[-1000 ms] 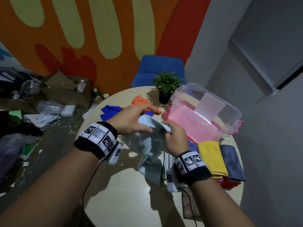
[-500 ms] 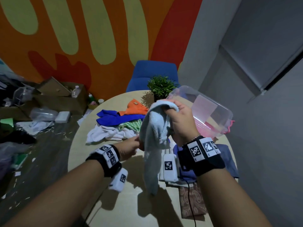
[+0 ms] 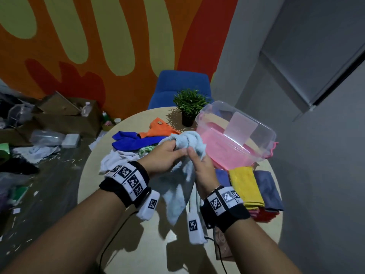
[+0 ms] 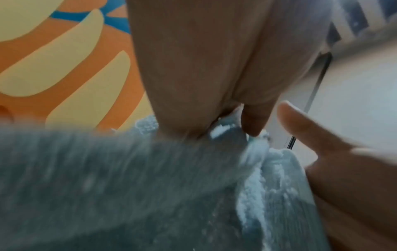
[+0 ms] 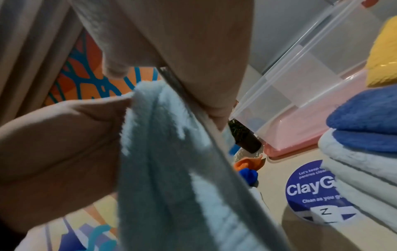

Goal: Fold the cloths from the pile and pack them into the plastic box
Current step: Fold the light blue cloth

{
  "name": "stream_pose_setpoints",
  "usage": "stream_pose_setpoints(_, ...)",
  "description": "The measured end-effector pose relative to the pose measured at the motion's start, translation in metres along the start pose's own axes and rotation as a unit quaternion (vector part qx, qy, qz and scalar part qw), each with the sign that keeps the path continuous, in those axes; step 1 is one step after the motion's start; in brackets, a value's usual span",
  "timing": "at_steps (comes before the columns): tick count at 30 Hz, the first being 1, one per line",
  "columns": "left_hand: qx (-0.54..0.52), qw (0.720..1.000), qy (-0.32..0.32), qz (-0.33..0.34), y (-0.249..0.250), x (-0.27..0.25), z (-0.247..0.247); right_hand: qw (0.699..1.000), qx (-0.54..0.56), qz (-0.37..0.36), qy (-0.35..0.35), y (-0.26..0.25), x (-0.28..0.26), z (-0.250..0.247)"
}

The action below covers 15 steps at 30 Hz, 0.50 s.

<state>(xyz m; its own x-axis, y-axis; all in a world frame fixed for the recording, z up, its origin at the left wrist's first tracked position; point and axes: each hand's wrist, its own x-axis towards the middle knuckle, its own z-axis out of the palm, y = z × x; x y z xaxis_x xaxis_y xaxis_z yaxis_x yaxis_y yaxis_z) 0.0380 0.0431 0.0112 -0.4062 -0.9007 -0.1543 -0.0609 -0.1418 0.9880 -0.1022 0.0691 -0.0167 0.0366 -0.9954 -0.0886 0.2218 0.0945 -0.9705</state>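
Light-blue cloth (image 4: 128, 186) motion-blurred in left wrist view; round sticker (image 5: 318, 191) part-hidden by folded stack (image 5: 365, 152).

The room is dim, with soft shadows on the round table (image 3: 138, 244) under the arms. The left wrist view is strongly motion-blurred — the head view bends at its edges.

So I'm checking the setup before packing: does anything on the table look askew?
Yes: the plastic box is tipped, propped on its pink lid, not flat on the table.
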Motion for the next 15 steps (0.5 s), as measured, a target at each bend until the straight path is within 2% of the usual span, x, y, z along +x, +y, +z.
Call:
stream_pose_setpoints(3,0.025,0.999,0.044,-0.007,-0.002,-0.002,-0.01,0.991,-0.087,-0.025,0.093,-0.014,0.007,-0.006)
stream_pose_setpoints(6,-0.009,0.988,0.153,-0.001,-0.008,-0.003,-0.028,0.978,-0.153,-0.029,0.136,-0.02,0.013,-0.02)
stream_pose_setpoints(9,-0.057,0.965,0.257,0.011,-0.009,-0.005,-0.043,0.963,-0.203,-0.063,0.165,-0.023,0.019,-0.036)
stream_pose_setpoints(10,-0.094,0.961,0.26,0.024,-0.01,-0.006,-0.048,0.96,-0.212,-0.068,0.171,-0.024,0.022,-0.041)
stream_pose_setpoints(12,-0.171,0.961,0.211,0.05,-0.009,-0.01,-0.055,0.957,-0.206,-0.074,0.193,-0.028,0.027,-0.051)
stream_pose_setpoints(14,-0.181,0.969,0.156,0.057,-0.008,-0.012,-0.061,0.955,-0.194,-0.062,0.214,-0.034,0.03,-0.059)
stream_pose_setpoints(15,-0.17,0.971,0.157,0.058,-0.006,-0.013,-0.063,0.959,-0.174,-0.052,0.216,-0.037,0.032,-0.061)
